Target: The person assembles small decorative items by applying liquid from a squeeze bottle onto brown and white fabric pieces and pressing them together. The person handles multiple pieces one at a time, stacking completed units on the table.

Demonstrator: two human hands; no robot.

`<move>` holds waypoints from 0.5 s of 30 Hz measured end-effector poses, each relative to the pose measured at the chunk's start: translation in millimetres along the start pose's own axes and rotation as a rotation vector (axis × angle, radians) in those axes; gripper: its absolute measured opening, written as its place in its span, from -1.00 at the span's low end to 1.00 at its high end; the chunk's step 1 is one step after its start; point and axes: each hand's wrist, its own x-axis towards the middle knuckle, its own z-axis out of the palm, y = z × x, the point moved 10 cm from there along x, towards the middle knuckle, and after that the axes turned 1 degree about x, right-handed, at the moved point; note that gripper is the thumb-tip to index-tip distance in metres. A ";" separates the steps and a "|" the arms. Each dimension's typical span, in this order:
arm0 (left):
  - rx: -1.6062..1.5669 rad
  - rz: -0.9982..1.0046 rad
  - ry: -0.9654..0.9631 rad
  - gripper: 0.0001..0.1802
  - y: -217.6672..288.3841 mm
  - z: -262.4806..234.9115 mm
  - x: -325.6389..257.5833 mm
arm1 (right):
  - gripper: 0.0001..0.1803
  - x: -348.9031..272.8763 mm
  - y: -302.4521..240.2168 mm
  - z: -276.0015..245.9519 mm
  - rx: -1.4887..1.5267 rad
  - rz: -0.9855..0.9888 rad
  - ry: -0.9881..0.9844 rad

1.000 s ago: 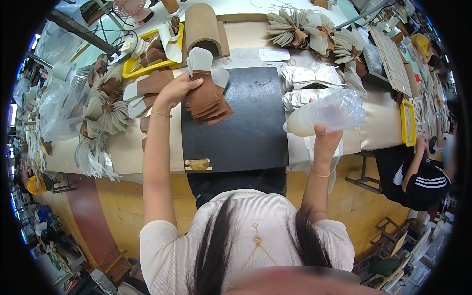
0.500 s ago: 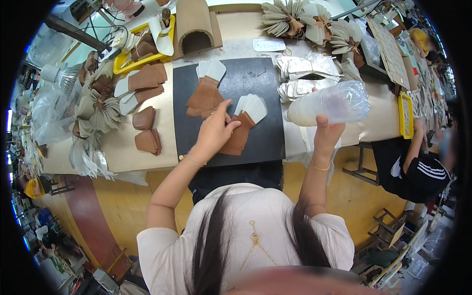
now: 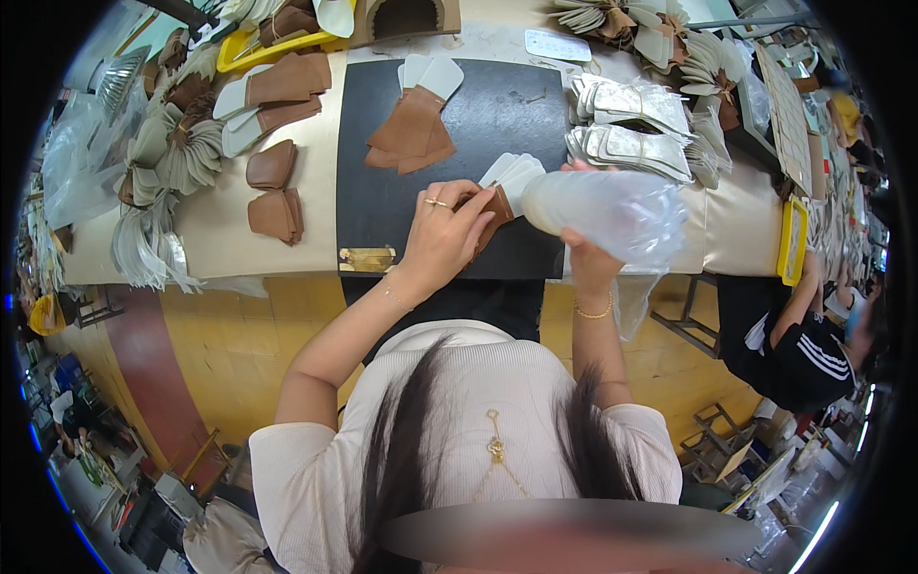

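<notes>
In my right hand [image 3: 590, 261] is a clear plastic bottle [image 3: 622, 212] with pale contents. It lies tilted, its left end over the tips of a fanned stack of white pieces [image 3: 512, 172]. These pieces have brown leather parts [image 3: 491, 222] at their lower ends. My left hand [image 3: 442, 234] is closed, its thumb and fingertips on those brown leather parts, partly hiding them. Farther off on the black mat [image 3: 488, 105] rests a second fan of white pieces with brown leather ends [image 3: 413, 132], touched by neither hand.
Brown leather pieces [image 3: 274, 216] and brown-and-white pieces [image 3: 287, 81] lie left of the mat. White bundles [image 3: 631, 148] lie at its right. A yellow tray [image 3: 229, 57] and a brown arched block [image 3: 406, 17] stand behind. Another person [image 3: 803, 335] sits at the right.
My left hand has closed on the nearer stack's brown leather parts. The bottle has come left and tilts over the white tips. The view has shifted, so the table sits higher.
</notes>
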 end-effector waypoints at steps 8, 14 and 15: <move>-0.037 -0.125 -0.041 -0.61 -14.9 15.3 0.5 | -0.04 0.6 -3.0 -13.5 -0.695 -0.195 -0.047; -0.010 -0.146 -0.026 -0.61 -12.7 13.2 -1.1 | 0.12 -11.5 -16.4 21.5 -0.125 -0.333 -0.215; 0.001 -0.149 -0.018 -0.61 -12.1 12.5 -2.2 | 0.10 -13.3 -12.0 32.2 -0.222 -0.341 -0.290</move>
